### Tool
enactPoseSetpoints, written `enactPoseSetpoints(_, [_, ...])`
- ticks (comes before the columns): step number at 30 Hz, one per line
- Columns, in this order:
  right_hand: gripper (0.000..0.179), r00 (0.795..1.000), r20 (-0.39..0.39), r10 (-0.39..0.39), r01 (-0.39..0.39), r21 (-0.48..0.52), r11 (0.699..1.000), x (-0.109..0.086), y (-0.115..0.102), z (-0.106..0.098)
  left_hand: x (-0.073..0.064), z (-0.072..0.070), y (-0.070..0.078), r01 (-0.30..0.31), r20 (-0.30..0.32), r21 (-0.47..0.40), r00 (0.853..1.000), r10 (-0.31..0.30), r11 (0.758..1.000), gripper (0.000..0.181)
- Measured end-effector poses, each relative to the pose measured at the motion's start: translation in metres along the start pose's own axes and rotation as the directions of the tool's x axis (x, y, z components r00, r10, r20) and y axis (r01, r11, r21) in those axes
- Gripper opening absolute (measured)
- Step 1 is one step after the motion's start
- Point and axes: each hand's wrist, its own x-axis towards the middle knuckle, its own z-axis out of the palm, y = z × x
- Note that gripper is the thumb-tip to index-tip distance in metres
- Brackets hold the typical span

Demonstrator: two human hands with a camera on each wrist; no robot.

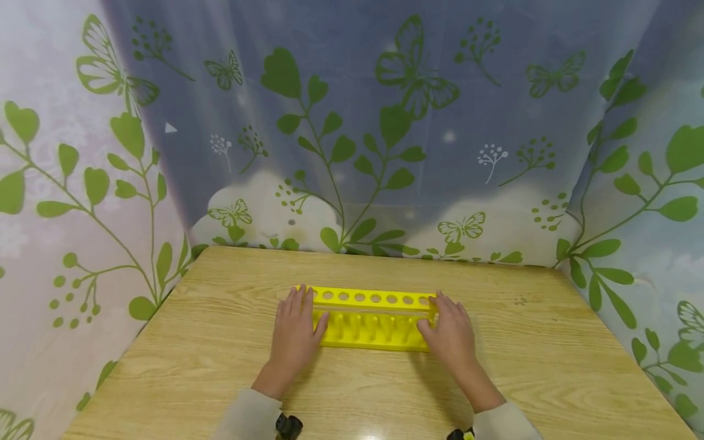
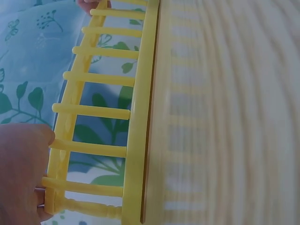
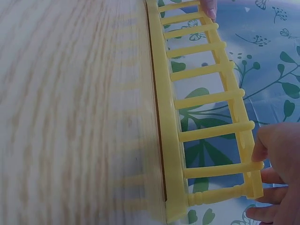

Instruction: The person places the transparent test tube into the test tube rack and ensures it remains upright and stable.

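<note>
A yellow test tube rack (image 1: 374, 344) stands on the table, with a row of round holes along its top bar and upright pegs below. At its left end my left hand (image 1: 294, 333) grips the top bar, thumb in front and fingers over the far side. My right hand (image 1: 452, 333) holds the opposite end in much the same way. In the left wrist view, the left hand (image 2: 23, 168) is at the upper bar of the rack (image 2: 138, 108). Fingers and thumb of the right hand (image 3: 283, 168) close about the rack's (image 3: 169, 122) end post in the right wrist view.
The wood-grain table (image 1: 220, 342) extends around the rack on all sides. Behind it hangs a curtain (image 1: 352, 122) printed with green leaves and butterflies, and similar cloth lines both sides. A black wrist device (image 1: 288, 426) sits at the left sleeve.
</note>
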Motion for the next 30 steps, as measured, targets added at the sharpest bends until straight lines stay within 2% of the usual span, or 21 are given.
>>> enactPoseSetpoints(13, [0.044,1.0,0.001,0.002,-0.002,0.004,1.0,0.001,0.006,-0.007,0.002,-0.001,0.011,0.004,0.023,0.002,1.0,-0.004,1.0,0.063])
enactPoseSetpoints(25, [0.047,0.997,0.064,0.044,-0.045,0.005,0.999,-0.002,0.005,-0.008,-0.002,0.0,0.013,0.021,0.034,-0.002,0.999,-0.021,1.0,0.064])
enactPoseSetpoints(30, [0.048,0.995,0.093,0.045,-0.047,0.012,0.999,-0.003,0.006,-0.012,0.0,-0.001,0.015,0.029,0.059,0.009,0.998,-0.03,1.0,0.064])
